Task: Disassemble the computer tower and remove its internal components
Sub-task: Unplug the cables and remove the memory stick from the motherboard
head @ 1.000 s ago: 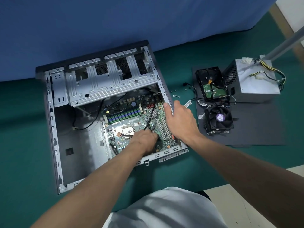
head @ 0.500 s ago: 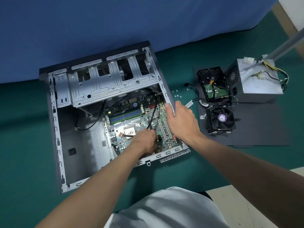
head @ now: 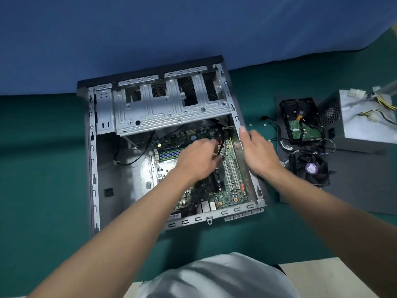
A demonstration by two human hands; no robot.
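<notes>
So, where things stand: the tower case (head: 92, 168) is lying open side up on the green table cover (head: 43, 190). The motherboard (head: 227, 190) is the big part not out yet, and it sits flat on the case floor in the right half, just below the drive cage (head: 171, 108). The hard drive (head: 300, 121), power supply (head: 361, 121) and cooler fan (head: 309, 168) are already on the dark mat (head: 354, 190) off to the right. A couple of loose screws (head: 250, 125) lie between case and mat.

The left hand (head: 197, 160) is down over the middle of the board, fingers curled in on a black cable (head: 223, 138) that runs up toward the board's far edge. It's a bit blurry, so I can't make out the plug end. The right hand (head: 257, 151) is clamped on the right wall of the case, thumb along the top rim and fingers wrapped over the outside. Looks like it's bracing the box.

Handling-wise, my guess is that cable is thin and floppy, so take it at the connector and not mid-wire, or you risk pulling wires out of the plug. The board should be light and fairly stiff but fragile, so lift it by its bare edges, not by the RAM sticks (head: 169, 154) or the slots. A gutted case is light and will probably slide on the cloth. Those sheet-metal rims could be sharp too, so steadying it makes sense
</notes>
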